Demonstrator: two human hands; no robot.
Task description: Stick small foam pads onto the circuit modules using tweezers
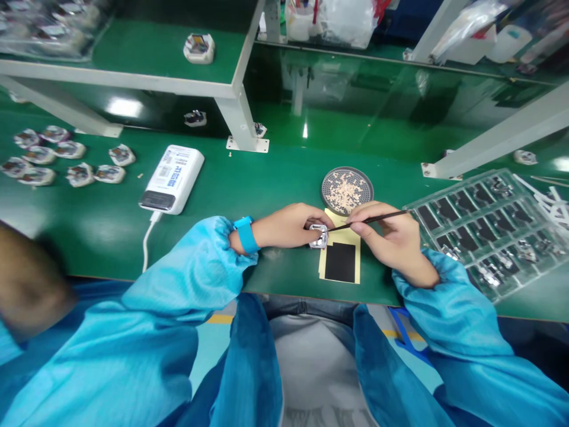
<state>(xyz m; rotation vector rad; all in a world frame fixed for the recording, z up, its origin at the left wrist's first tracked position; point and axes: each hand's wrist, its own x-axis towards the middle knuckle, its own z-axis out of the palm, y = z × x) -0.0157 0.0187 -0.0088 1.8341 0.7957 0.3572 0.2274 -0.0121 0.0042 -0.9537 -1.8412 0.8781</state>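
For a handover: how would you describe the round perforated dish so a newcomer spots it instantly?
On the green workbench, look beyond the right hand. The grey perforated dish sits there, round and heaped with small pale pieces, unlike the rectangular clear tray to its right.

Small shiny silver metal part point(319, 236) half hidden behind fingers point(313, 214) of left hand point(284, 230), shape unreadable. Tip of thin black tool point(373, 219) lost against it. Pale bits point(345, 191) in round grey perforated tray point(332, 193) too small to identify. Contents of clear plastic tray point(489, 231) tiny, right end cut off by frame edge. Dark brown blurred mass point(26, 279) at lower left unidentifiable.
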